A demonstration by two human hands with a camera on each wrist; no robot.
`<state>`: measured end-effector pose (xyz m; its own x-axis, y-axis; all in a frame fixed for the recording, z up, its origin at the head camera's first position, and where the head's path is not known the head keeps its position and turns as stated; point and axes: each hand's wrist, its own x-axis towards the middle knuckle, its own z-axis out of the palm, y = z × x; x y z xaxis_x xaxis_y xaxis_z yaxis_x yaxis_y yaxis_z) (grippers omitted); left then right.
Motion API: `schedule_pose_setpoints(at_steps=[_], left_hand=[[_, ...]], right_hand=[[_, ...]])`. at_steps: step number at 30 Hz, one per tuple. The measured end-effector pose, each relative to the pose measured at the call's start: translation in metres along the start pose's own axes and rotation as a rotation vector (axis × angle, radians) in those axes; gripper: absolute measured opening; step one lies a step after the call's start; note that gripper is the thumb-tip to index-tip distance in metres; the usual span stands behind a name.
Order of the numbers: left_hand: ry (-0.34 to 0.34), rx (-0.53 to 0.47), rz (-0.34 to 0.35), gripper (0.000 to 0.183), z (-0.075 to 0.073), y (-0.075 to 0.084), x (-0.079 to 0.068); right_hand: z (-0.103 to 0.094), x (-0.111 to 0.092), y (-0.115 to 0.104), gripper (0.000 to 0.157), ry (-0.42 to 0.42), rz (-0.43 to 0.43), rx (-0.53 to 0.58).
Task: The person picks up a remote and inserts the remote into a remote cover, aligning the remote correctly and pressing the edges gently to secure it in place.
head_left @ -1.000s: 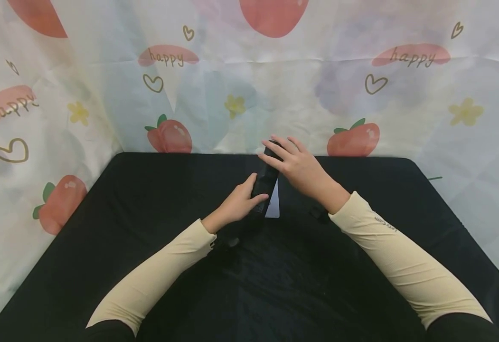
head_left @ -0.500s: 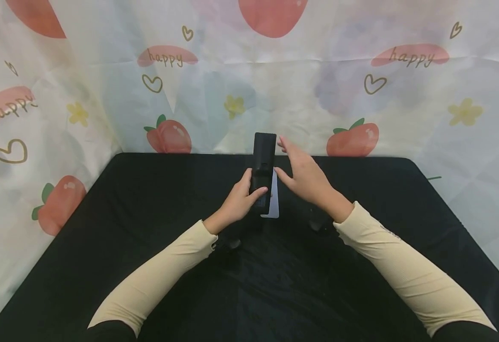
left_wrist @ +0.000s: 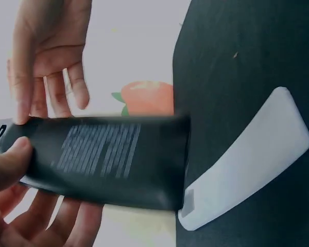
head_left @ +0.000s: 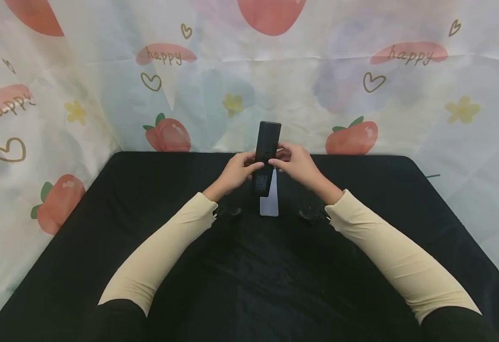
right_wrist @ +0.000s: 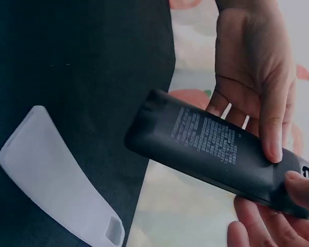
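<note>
Both hands hold a black remote control (head_left: 267,142) above the far part of the table, its back with printed text towards me. My left hand (head_left: 233,172) grips its left edge, thumb on the back and fingers behind. My right hand (head_left: 299,164) pinches the right edge, thumb on the back; its fingers are partly hidden. In the right wrist view, both thumbs press near a latch slot (right_wrist: 306,172) on the remote. Lying on the table below is a long white object (left_wrist: 252,154) with a small grey patch at one end; it looks like another remote.
A black cloth (head_left: 249,285) covers the table, whose far edge lies just beyond the hands. Behind it hangs a pale curtain (head_left: 283,90) printed with fruit and hearts. Dark wrist cameras (head_left: 232,212) sit below the wrists.
My right hand has left the remote's upper end and now pinches its right edge. The left hand has moved up with the remote, uncovering more of the white object.
</note>
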<state>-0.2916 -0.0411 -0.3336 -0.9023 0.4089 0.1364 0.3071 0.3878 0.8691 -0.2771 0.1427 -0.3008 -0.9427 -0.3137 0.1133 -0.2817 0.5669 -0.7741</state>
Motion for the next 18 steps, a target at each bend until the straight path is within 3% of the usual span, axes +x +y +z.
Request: schedule_pose_setpoints(at_steps=[6, 11, 18], left_hand=[[0.092, -0.182, -0.066, 0.036, -0.002, 0.0, 0.02], [0.136, -0.21, -0.088, 0.035, -0.002, -0.001, 0.033], [0.097, -0.246, -0.142, 0.04, -0.005, -0.008, 0.044]], right_hand=[[0.002, 0.017, 0.008, 0.049, -0.055, 0.082, 0.111], [0.003, 0.03, 0.015, 0.045, -0.027, 0.159, 0.223], [0.002, 0.04, 0.027, 0.042, 0.001, 0.233, 0.314]])
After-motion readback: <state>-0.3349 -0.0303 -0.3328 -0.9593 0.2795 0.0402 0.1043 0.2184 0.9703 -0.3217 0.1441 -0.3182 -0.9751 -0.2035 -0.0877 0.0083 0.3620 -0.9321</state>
